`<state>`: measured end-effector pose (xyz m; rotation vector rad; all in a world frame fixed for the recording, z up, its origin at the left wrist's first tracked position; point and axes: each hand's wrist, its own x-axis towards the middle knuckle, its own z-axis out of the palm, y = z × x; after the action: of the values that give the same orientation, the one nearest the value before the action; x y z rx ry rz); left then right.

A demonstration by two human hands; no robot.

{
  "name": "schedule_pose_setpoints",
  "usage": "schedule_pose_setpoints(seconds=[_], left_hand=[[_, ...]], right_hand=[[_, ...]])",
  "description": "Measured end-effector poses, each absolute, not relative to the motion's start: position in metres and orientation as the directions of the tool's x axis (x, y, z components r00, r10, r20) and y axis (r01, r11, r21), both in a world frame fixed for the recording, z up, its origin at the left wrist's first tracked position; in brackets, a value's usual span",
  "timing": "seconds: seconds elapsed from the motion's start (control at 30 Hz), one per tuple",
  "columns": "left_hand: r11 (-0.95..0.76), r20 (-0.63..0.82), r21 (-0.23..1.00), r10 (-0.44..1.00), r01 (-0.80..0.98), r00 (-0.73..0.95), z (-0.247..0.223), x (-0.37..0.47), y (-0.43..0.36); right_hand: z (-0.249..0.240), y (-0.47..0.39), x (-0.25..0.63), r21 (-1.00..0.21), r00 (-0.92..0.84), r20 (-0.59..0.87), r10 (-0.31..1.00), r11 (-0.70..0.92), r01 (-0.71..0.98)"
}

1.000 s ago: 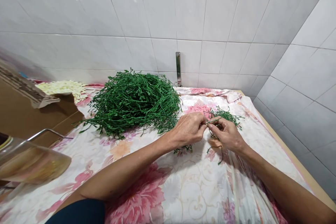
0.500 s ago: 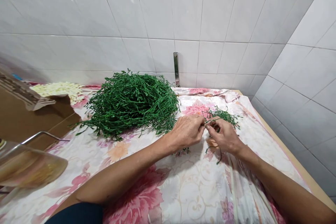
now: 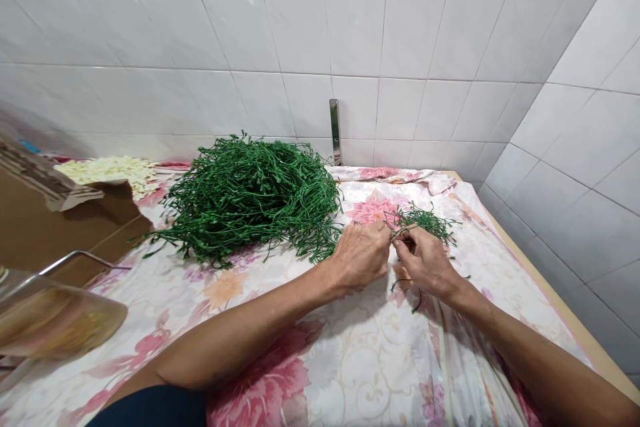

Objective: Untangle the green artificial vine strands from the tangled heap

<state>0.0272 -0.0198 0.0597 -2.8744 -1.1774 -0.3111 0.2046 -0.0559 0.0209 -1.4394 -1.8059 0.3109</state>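
Observation:
My left hand (image 3: 363, 255) and my right hand (image 3: 425, 257) meet above the flowered cloth, fingertips almost touching. Both are closed in a pinch on thin green stems (image 3: 393, 233). A loose stem hangs below my right hand. Just behind that hand lies a small bunch of green stems (image 3: 429, 219). To the left of my left hand a large tangled heap of green stems (image 3: 250, 197) rests on the cloth. The fingers partly hide the exact grip.
The flowered cloth (image 3: 360, 360) covers the table before a tiled wall. Far left are cream-coloured pieces (image 3: 113, 170), a cardboard box (image 3: 75, 233) and a clear container (image 3: 65, 317) with a metal handle. A metal bracket (image 3: 335, 130) is on the wall.
My left hand has turned slightly and its wrist has dropped a little. My right hand has barely moved. Stem ends that showed under my left hand are now hidden.

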Motion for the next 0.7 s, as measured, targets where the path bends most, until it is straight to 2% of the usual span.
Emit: schedule_pose_setpoints(seconds=[0.1,0.33,0.53,0.67,0.7], left_hand=[[-0.702,0.182,0.054,0.706,0.71,0.684,0.057,0.031,-0.021],[-0.694,0.195,0.152,0.72,0.704,0.666,0.057,0.027,-0.014],[-0.677,0.235,0.218,0.736,0.703,0.635,0.057,0.027,-0.011],[-0.644,0.243,0.278,0.765,0.713,0.596,0.064,0.026,-0.01],[-0.641,0.258,0.288,0.767,0.711,0.587,0.065,0.026,-0.011]], right_hand=[[0.016,-0.053,0.203,-0.553,-0.053,0.446,0.894,0.321,0.769],[0.013,-0.045,0.199,-0.444,-0.103,0.492,0.865,0.35,0.825],[0.018,-0.043,0.199,-0.503,-0.039,0.408,0.912,0.26,0.824],[0.018,-0.043,0.195,-0.319,-0.168,0.589,0.79,0.418,0.851],[0.017,-0.043,0.195,-0.304,-0.173,0.61,0.773,0.431,0.85]])
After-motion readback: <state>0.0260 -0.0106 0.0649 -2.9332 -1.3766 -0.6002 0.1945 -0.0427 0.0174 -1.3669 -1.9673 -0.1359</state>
